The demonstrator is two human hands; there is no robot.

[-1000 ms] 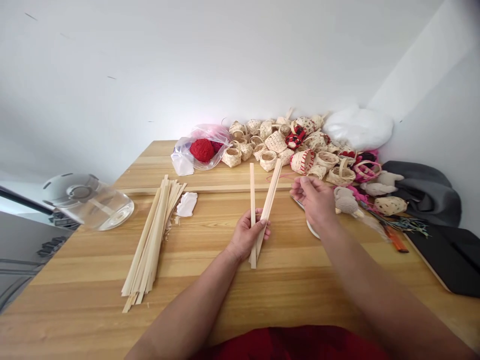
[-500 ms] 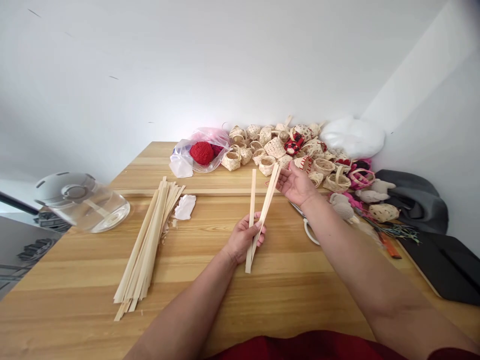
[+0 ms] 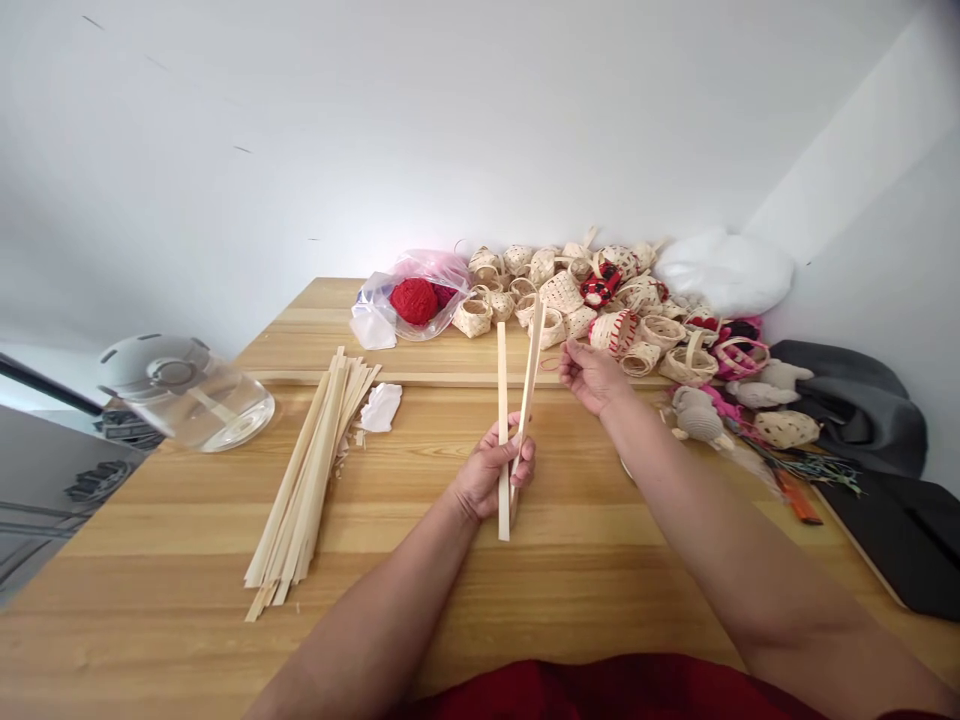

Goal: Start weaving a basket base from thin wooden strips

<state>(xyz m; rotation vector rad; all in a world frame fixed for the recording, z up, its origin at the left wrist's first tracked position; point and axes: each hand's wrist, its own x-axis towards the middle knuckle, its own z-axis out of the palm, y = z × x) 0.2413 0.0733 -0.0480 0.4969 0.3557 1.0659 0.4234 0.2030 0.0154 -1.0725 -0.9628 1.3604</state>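
My left hand (image 3: 486,478) is closed around several pale flat wooden strips (image 3: 502,385), held upright above the table. One strip stands apart on the left; the others fan together on the right. My right hand (image 3: 591,376) is just right of the strips, its fingers curled in and fingertips together; whether anything is pinched there I cannot make out. A thin red thread (image 3: 551,362) curls beside those fingertips. Farther left, a pile of similar strips (image 3: 304,480) lies on the wooden table (image 3: 420,620).
Small woven baskets (image 3: 562,292) crowd the back, beside a plastic bag (image 3: 373,325) with a red yarn ball (image 3: 413,300). A clear water bottle (image 3: 225,405) stands left. White crumpled paper (image 3: 381,407), a grey crocheted piece (image 3: 697,415), an orange-handled tool (image 3: 799,497) and a black tablet (image 3: 892,540) lie about.
My right hand has drawn its fingers in and come away from the strip tops. The fanned strips in my left hand now stand closer together and more upright. The view has shifted slightly.
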